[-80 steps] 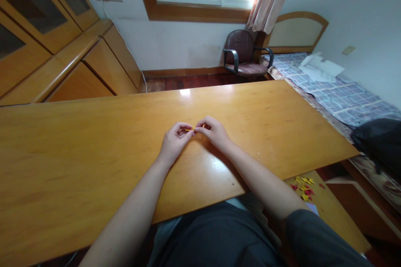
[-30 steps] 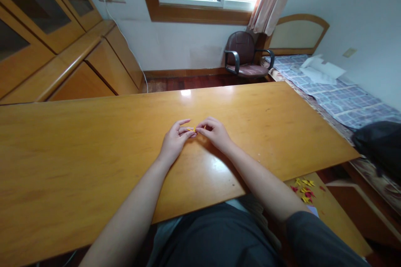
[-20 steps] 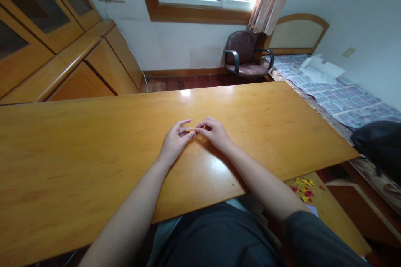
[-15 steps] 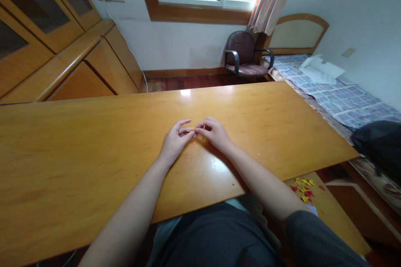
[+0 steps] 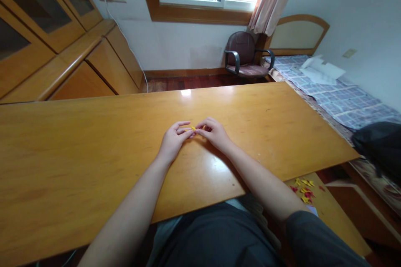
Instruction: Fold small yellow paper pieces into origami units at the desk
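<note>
A small yellow origami piece (image 5: 193, 128) is pinched between both hands, just above the tabletop. My left hand (image 5: 176, 137) grips its left side with thumb and fingers, the index finger stretched out above it. On the other side, my right hand (image 5: 214, 132) pinches it with thumb and fingertips. The fingers cover much of the paper, so its exact shape is hard to make out. Below both hands lies the glossy wooden table (image 5: 103, 154).
Several yellow and red folded paper pieces (image 5: 305, 192) lie on a lower wooden surface (image 5: 335, 221) at right, beside a pale purple sheet (image 5: 312, 210). A dark bag (image 5: 379, 146) rests on the bed (image 5: 354, 100). An armchair (image 5: 242, 52) stands beyond the table.
The yellow origami piece has turned a little between the fingertips, so a broader part of it shows. Both hands stay in nearly the same place.
</note>
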`<control>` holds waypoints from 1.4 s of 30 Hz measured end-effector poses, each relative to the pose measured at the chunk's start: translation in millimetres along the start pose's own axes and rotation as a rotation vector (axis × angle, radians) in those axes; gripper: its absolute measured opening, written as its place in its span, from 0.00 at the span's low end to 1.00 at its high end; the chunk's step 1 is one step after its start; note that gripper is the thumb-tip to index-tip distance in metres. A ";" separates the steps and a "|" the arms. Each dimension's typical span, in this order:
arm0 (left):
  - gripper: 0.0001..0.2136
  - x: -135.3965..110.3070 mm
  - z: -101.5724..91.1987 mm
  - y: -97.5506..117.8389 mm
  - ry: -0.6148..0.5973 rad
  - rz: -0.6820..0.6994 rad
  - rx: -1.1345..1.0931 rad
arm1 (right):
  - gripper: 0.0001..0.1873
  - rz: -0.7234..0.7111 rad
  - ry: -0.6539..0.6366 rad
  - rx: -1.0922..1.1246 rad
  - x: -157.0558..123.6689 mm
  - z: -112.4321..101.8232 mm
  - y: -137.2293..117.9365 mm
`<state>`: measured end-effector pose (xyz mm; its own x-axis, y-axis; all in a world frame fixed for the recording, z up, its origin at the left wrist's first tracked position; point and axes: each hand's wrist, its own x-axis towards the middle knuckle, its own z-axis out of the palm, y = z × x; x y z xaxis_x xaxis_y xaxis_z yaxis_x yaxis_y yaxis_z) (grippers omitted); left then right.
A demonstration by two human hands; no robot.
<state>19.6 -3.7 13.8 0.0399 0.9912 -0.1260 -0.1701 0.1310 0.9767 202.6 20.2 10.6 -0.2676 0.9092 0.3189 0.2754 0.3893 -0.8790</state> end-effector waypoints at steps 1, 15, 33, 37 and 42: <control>0.25 0.4 0.0 -0.8 -0.007 -0.005 -0.006 | 0.06 0.001 0.002 -0.002 -0.1 0.0 0.2; 0.22 2.5 -0.1 -3.1 -0.018 0.040 0.052 | 0.07 0.082 -0.002 0.064 1.5 2.4 5.1; 0.28 1.0 0.9 -0.2 0.007 0.050 0.111 | 0.08 0.093 -0.050 -0.005 2.3 1.3 7.2; 0.29 2.1 -0.2 -1.1 0.012 0.063 0.117 | 0.09 0.081 -0.033 0.000 2.9 0.1 6.9; 0.24 5.5 -1.3 -4.6 0.028 0.098 0.111 | 0.10 0.088 0.010 0.034 3.6 -0.3 7.0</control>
<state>19.3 1.2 8.4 0.0012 0.9995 -0.0326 -0.0617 0.0326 0.9976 203.9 26.2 5.7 -0.2346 0.9412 0.2433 0.2657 0.3028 -0.9153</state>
